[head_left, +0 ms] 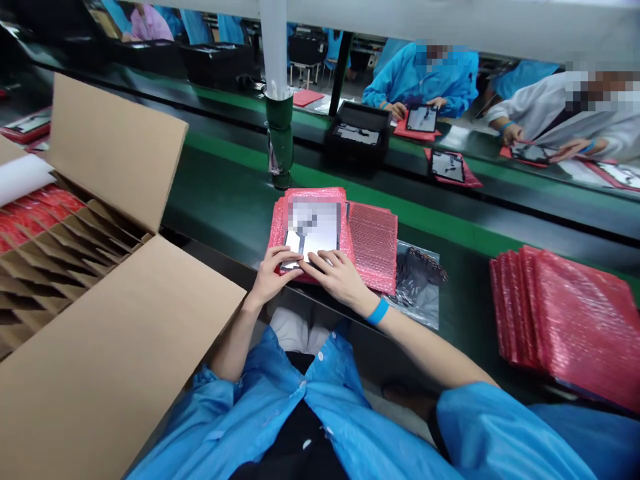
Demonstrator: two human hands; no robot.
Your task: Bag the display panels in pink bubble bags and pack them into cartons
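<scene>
A flat display panel (325, 230), silvery with a dark frame and a dark ribbon cable, lies on a stack of pink bubble-wrap bags (280, 217) in front of me. My left hand (273, 273) grips the panel's near left corner, fingers bent over the edge. At the near edge, right of it, my right hand (343, 277) has its fingers on the panel and its thumb close to the left fingers. The fingertips' undersides are hidden. Another pink bubble-wrap bag (375, 243) lies right of the panel, beside a clear plastic bag (420, 280) with dark pieces inside.
An open cardboard box (115, 373) with dividers and red bags stands at left, its flap reaching toward my left arm. Red bubble-wrap packs (585, 320) are stacked at right. Behind the panel rises a post (279, 137). Across the green bench, co-workers (425, 83) handle similar panels near a black tray (357, 137).
</scene>
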